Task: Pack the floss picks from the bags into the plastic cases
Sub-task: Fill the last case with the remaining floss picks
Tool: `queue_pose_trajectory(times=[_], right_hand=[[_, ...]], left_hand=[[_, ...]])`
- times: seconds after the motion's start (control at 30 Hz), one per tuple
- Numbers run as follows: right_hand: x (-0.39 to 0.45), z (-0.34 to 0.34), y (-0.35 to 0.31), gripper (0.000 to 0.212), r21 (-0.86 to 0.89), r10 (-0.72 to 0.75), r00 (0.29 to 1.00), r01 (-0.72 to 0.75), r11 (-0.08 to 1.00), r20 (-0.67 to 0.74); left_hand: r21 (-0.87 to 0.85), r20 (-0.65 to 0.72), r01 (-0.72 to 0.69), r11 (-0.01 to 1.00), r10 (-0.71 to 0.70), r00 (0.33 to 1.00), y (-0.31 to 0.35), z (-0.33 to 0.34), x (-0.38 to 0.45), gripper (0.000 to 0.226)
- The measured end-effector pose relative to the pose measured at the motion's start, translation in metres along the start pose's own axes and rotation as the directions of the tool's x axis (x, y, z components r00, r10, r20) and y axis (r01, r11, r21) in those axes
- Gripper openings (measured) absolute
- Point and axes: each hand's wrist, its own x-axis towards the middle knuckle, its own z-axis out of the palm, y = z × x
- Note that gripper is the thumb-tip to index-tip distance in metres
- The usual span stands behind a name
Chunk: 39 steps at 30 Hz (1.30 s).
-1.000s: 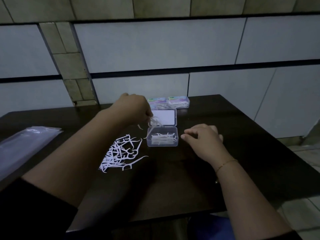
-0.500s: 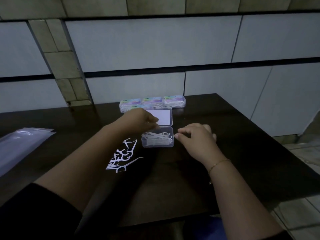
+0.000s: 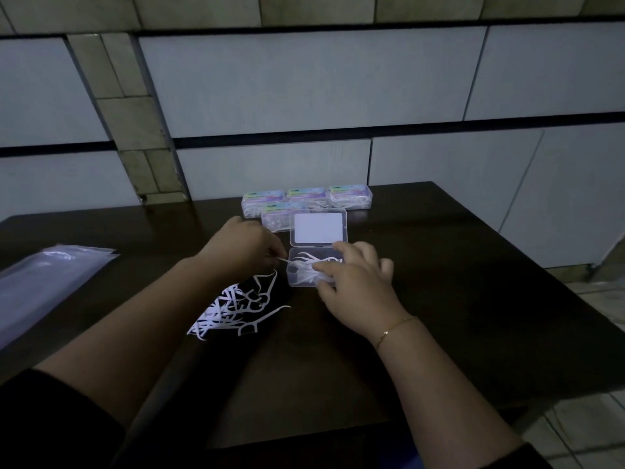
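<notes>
Your left hand (image 3: 245, 247) is just beside the left wall of the open clear case (image 3: 306, 280), and its fingertips pinch one white floss pick (image 3: 287, 260) that reaches over the rim into the case. Your right hand (image 3: 355, 282) rests on the right part of this case, fingers spread and relaxed on the picks inside, thumb at the near wall. The lid (image 3: 318, 227) stands open toward the far edge of the desk (image 3: 456, 316). A loose heap of picks (image 3: 236, 306) lies on the desk, left of the case. Four closed cases (image 3: 306, 196) stand at the far edge. The bags (image 3: 50, 282) lie at the left edge.
</notes>
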Motion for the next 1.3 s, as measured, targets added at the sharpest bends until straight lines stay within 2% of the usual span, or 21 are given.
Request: queue_pose_trajectory(times=[0.27, 0.43, 0.53, 0.67, 0.83, 1.07, 1.3], right_hand=[[0.004, 0.000, -0.004, 0.037, -0.008, 0.028, 0.999, -0.028, 1.000, 0.038], [0.006, -0.002, -0.002, 0.031, 0.098, 0.080, 0.992, -0.071, 0.993, -0.094], [0.010, -0.001, 0.000, 0.031, 0.120, 0.125, 0.982, -0.109, 0.987, -0.141], [0.013, 0.002, 0.003, 0.028, 0.145, 0.150, 0.976, -0.127, 0.981, -0.161], [0.016, 0.001, 0.007, 0.026, 0.200, 0.200, 0.958, -0.159, 0.967, -0.206], [0.013, -0.007, 0.016, 0.025, 0.316, 0.326, 0.921, -0.251, 0.915, -0.213], [0.013, -0.009, 0.013, 0.024, 0.269, 0.312, 0.928, -0.253, 0.929, -0.205]], left_hand=[[0.232, 0.035, -0.085, 0.969, 0.079, 0.996, 0.001, -0.037, 0.013, 0.024], [0.270, -0.038, -0.110, 0.957, 0.125, 0.991, 0.010, -0.046, 0.017, 0.024], [0.199, -0.062, -0.109, 0.974, 0.124, 0.990, 0.013, -0.044, 0.016, 0.025], [-0.053, -0.093, -0.097, 0.994, 0.092, 0.991, 0.022, -0.038, 0.012, 0.023], [-0.337, -0.090, -0.021, 0.941, -0.010, 0.996, 0.031, -0.025, 0.014, 0.023], [-0.278, 0.146, 0.062, 0.959, -0.022, 0.989, 0.038, -0.012, 0.022, 0.026], [-0.283, 0.059, 0.078, 0.956, -0.063, 0.996, 0.024, -0.017, 0.003, 0.029]])
